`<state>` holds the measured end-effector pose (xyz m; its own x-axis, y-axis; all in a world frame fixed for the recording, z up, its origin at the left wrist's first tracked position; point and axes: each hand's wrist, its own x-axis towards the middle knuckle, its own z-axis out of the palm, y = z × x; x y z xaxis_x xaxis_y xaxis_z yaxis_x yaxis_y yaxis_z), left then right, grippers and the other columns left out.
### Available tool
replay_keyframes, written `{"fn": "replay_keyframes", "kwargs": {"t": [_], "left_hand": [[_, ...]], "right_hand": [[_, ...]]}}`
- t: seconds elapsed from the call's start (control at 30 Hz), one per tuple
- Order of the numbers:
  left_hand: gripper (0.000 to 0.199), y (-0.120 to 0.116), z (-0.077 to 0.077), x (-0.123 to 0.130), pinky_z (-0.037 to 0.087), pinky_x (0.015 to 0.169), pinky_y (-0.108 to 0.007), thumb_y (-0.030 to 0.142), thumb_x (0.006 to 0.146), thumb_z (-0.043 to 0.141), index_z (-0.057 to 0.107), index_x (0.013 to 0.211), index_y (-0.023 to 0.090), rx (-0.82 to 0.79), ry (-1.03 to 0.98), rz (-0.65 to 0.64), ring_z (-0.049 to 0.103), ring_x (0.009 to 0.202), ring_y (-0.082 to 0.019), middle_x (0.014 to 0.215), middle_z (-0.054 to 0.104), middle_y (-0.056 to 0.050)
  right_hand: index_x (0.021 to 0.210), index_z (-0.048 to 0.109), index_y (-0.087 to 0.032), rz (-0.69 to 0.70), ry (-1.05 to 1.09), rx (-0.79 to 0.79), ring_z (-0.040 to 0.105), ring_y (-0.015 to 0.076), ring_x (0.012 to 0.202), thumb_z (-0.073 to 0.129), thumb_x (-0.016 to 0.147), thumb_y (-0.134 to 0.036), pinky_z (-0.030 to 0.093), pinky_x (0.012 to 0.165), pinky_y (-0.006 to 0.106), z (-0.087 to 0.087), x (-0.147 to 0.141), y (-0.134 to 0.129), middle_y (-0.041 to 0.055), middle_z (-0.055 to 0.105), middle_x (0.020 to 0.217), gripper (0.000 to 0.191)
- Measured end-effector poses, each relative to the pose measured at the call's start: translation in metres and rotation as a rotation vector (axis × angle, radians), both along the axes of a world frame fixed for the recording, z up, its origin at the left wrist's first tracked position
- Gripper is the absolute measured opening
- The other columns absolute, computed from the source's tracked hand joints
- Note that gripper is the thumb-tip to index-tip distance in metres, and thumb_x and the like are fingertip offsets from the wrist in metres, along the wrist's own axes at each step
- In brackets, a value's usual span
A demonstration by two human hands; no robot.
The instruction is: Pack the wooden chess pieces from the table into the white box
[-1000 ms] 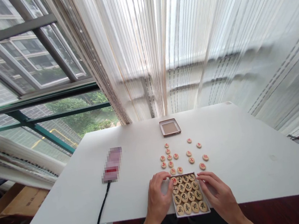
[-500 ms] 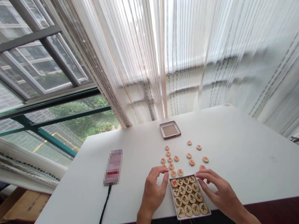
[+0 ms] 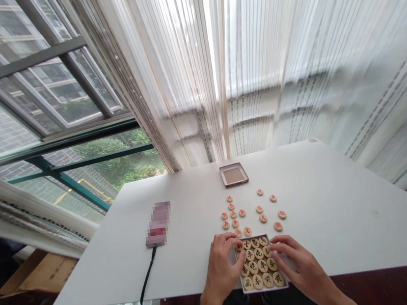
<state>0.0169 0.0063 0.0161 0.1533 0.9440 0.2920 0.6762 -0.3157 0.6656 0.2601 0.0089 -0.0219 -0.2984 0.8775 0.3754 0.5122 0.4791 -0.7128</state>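
Observation:
A shallow square box (image 3: 244,290) at the table's front edge holds rows of round Chinese chess pieces, mostly with black characters. At its far left corner lies a piece with a red character (image 3: 239,247); the thumb and index finger of my left hand (image 3: 222,268) close around it. My right hand (image 3: 301,263) is at the box's right side, fingers apart and slightly bent, fingertips by the rim and a black-character piece (image 3: 267,251). Beyond the box, several loose red-character pieces (image 3: 242,213) are spread on the white table (image 3: 192,213).
An open box lid (image 3: 233,174) lies at the table's far side. To the left is a blurred-out pinkish object (image 3: 159,224) with a black cable (image 3: 147,280) running over the front edge. Curtains (image 3: 270,65) and a window frame (image 3: 80,83) stand behind the table.
My left hand has moved right, from beside the box onto its far left corner piece. My right hand has come slightly nearer, along the box's right edge. The view has shifted slightly.

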Motion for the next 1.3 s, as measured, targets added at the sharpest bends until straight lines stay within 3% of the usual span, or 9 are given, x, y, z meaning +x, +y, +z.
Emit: {"fn": "replay_keyframes", "kwargs": {"t": [0.27,0.7,1.0,1.17,1.3], "left_hand": [[0.015,0.001,-0.003,-0.002,0.051,0.093,-0.042,0.013,0.089,0.061,0.066,0.097,0.024,0.013,-0.024,0.003,0.061,0.105,-0.023,0.105,0.067,-0.004],[0.016,0.008,0.001,-0.017,0.051,0.098,-0.042,0.021,0.091,0.061,0.064,0.107,0.025,0.055,-0.039,0.005,0.059,0.112,-0.023,0.114,0.066,-0.005],[0.018,0.065,0.015,-0.042,0.053,0.089,-0.037,0.022,0.095,0.053,0.066,0.106,0.025,0.059,-0.020,-0.031,0.063,0.101,-0.021,0.107,0.069,-0.005],[0.017,0.103,0.011,-0.048,0.053,0.083,-0.033,0.023,0.092,0.056,0.068,0.104,0.025,0.008,-0.003,-0.064,0.065,0.092,-0.018,0.104,0.071,-0.003],[0.016,0.117,0.002,-0.051,0.053,0.078,-0.029,0.024,0.091,0.057,0.070,0.102,0.025,-0.026,-0.005,-0.070,0.067,0.089,-0.017,0.103,0.072,-0.002]], "right_hand": [[0.109,0.068,-0.026,-0.008,0.022,-0.010,0.066,0.0221,0.106,0.054,0.098,-0.031,0.059,0.089,0.030,-0.004,0.000,0.000,0.0080,0.062,0.116,0.018],[0.107,0.068,-0.026,0.002,0.030,-0.009,0.067,0.0222,0.105,0.054,0.098,-0.029,0.058,0.089,0.031,-0.002,-0.001,-0.001,0.0081,0.062,0.115,0.017],[0.106,0.068,-0.026,-0.009,0.050,-0.005,0.067,0.0217,0.103,0.054,0.098,-0.028,0.058,0.089,0.031,-0.007,-0.002,-0.001,0.0077,0.062,0.113,0.017],[0.106,0.068,-0.026,-0.015,0.070,-0.015,0.067,0.0208,0.102,0.053,0.098,-0.027,0.058,0.089,0.030,-0.007,-0.001,-0.002,0.0074,0.062,0.113,0.017],[0.108,0.067,-0.026,-0.008,0.076,-0.024,0.066,0.0207,0.102,0.053,0.099,-0.026,0.057,0.089,0.031,-0.005,0.000,-0.003,0.0076,0.061,0.113,0.017]]}}
